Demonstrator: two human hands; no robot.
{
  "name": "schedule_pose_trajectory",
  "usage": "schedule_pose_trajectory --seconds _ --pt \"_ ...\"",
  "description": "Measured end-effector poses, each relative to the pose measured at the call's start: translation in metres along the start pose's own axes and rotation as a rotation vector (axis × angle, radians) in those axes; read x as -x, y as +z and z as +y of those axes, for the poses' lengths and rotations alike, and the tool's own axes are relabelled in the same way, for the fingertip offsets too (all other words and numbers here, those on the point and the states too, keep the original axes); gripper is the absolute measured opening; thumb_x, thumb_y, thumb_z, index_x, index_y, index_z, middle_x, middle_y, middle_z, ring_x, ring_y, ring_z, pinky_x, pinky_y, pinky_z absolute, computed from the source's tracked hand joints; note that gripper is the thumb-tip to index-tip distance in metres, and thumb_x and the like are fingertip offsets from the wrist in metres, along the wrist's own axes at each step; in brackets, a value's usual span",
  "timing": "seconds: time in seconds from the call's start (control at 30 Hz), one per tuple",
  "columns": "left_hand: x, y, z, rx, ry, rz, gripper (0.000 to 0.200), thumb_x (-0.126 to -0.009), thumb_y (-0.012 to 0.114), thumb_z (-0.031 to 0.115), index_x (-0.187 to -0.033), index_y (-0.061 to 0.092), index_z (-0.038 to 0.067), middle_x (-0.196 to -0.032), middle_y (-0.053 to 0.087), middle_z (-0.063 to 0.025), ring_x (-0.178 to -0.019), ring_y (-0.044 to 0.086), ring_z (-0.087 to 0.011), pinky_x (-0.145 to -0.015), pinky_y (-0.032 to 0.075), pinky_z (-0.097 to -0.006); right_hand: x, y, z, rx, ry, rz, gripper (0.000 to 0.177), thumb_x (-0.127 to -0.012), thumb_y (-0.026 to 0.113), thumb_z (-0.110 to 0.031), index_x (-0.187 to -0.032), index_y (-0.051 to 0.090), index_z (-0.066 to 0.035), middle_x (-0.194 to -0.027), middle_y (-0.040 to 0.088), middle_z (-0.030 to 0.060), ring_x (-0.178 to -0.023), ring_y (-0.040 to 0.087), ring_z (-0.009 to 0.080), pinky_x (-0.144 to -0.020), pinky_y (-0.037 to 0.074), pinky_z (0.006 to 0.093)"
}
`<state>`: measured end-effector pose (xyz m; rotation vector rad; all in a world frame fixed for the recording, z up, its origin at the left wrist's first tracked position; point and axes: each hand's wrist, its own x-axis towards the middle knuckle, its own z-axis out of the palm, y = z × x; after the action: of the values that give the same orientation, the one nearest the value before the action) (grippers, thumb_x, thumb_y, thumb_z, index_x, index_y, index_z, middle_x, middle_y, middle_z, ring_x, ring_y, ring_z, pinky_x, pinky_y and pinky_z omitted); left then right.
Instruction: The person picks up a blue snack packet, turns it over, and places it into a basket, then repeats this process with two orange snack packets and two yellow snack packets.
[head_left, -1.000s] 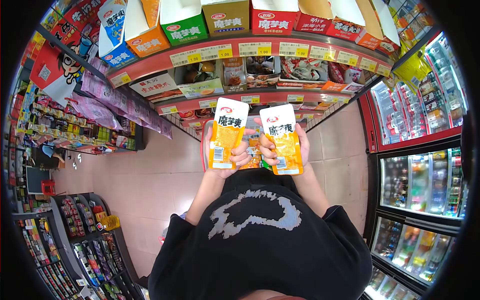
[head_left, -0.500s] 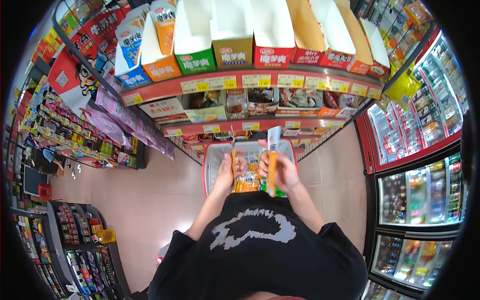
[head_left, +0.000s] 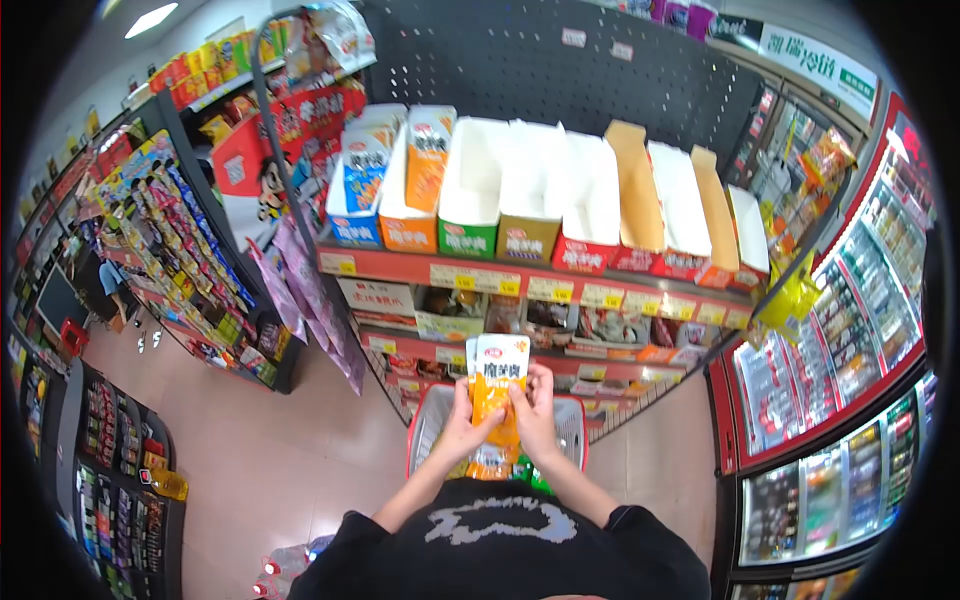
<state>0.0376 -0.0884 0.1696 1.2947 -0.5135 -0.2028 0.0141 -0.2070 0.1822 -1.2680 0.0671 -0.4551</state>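
Hands, head view: left hand (head_left: 462,428) and right hand (head_left: 538,418) both closed around orange snack packets (head_left: 497,378), which are stacked face to face and upright. Packets sit directly above red shopping basket (head_left: 577,432). Snack shelf (head_left: 520,290) stands just behind basket.

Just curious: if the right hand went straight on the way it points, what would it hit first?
Probably the red shelf edge beyond the packets that the right hand holds; depth is unclear.
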Motion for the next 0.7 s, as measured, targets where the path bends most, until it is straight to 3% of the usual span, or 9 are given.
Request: schedule_pose_trajectory --seconds 0.1,0.13,0.17,0.23,0.3,0.37,0.5,0.57,0.7 --pt "-0.007 -0.019 0.018 -0.019 0.017 -0.020 0.049 -0.082 0.058 0.006 -0.119 0.026 0.003 -0.112 0.045 -0.0083 -0.105 0.045 -0.0131 -0.090 0.037 -0.0279 -0.019 0.014 -0.019 -0.043 -0.128 -0.132 0.043 -0.080 0.055 0.002 -0.115 0.030 -0.006 -0.106 0.045 0.0077 -0.093 0.048 0.0127 -0.083 0.041 0.0261" --pt "-0.011 -0.026 0.028 -0.061 0.048 -0.037 0.049 -0.082 0.058 0.007 -0.119 0.026 0.003 -0.112 0.045 -0.0085 -0.105 0.045 -0.0133 -0.090 0.037 -0.0282 -0.031 0.015 -0.028 -0.028 -0.125 -0.192 0.054 -0.078 0.058 0.003 -0.121 0.025 -0.007 -0.107 0.043 0.0082 -0.095 0.048 0.0141 -0.084 0.041 0.0271" --pt "-0.013 -0.032 0.037 -0.099 0.077 -0.052 0.048 -0.082 0.057 0.008 -0.119 0.026 0.003 -0.112 0.044 -0.0086 -0.106 0.044 -0.0135 -0.091 0.036 -0.0285 -0.041 0.017 -0.039 0.008 -0.101 -0.246 0.053 -0.080 0.057 0.001 -0.123 0.027 -0.006 -0.113 0.044 0.0086 -0.102 0.048 0.0130 -0.085 0.041 0.0270" --pt "-0.024 -0.043 0.052 0.000 0.118 -0.107 0.048 -0.083 0.056 0.009 -0.120 0.026 0.003 -0.114 0.042 -0.0102 -0.110 0.042 -0.0150 -0.093 0.033 -0.0298 -0.056 0.030 -0.082 0.081 0.002 -0.459 0.048 -0.081 0.059 -0.002 -0.122 0.035 -0.004 -0.111 0.050 0.0085 -0.100 0.050 0.0111 -0.084 0.042 0.0256" --pt "-0.037 -0.055 0.071 -0.196 0.197 -0.120 0.050 -0.083 0.055 0.010 -0.121 0.025 0.001 -0.114 0.043 -0.0123 -0.110 0.042 -0.0174 -0.093 0.033 -0.0314 -0.078 0.035 -0.092 0.266 -0.026 -0.518 0.026 -0.081 0.060 -0.005 -0.106 0.055 0.000 -0.083 0.062 0.0031 -0.075 0.056 0.0064 -0.067 0.046 0.0233" --pt "-0.050 -0.058 0.097 -0.309 0.300 -0.105 0.051 -0.083 0.054 0.010 -0.123 0.025 0.000 -0.115 0.044 -0.0153 -0.111 0.042 -0.0206 -0.094 0.032 -0.0328 -0.091 0.052 -0.133 0.507 -0.030 -0.568 0.024 -0.079 0.061 -0.004 -0.102 0.057 0.001 -0.078 0.063 0.0029 -0.068 0.056 0.0055 -0.059 0.045 0.0217" --pt "-0.081 -0.057 0.146 -0.507 0.665 0.127 0.055 -0.080 0.053 0.007 -0.128 0.026 0.001 -0.122 0.039 -0.0177 -0.117 0.038 -0.0252 -0.098 0.028 -0.0346 -0.113 0.091 -0.197 0.515 -0.371 -0.468 0.020 -0.079 0.060 -0.004 -0.098 0.058 0.002 -0.076 0.063 0.0046 -0.061 0.053 0.0046 -0.054 0.042 0.0201" --pt "-0.106 -0.067 0.147 -0.502 0.754 0.252 0.055 -0.079 0.054 0.007 -0.128 0.029 0.001 -0.125 0.036 -0.0181 -0.118 0.036 -0.0284 -0.099 0.027 -0.0357 -0.140 0.105 -0.209 0.462 -0.634 -0.321 0.017 -0.080 0.060 -0.003 -0.095 0.058 0.003 -0.073 0.062 0.0050 -0.059 0.052 0.0054 -0.053 0.042 0.0204" --pt "-0.131 -0.072 0.157 -1.056 0.785 0.420 0.052 -0.080 0.056 0.016 -0.126 0.036 0.002 -0.126 0.037 -0.0174 -0.121 0.031 -0.0346 -0.100 0.025 -0.0430 -0.192 0.136 -0.220 0.319 -0.807 -0.224 0.016 -0.079 0.061 -0.006 -0.092 0.058 0.004 -0.070 0.061 0.0051 -0.057 0.052 0.0058 -0.052 0.042 0.0208"
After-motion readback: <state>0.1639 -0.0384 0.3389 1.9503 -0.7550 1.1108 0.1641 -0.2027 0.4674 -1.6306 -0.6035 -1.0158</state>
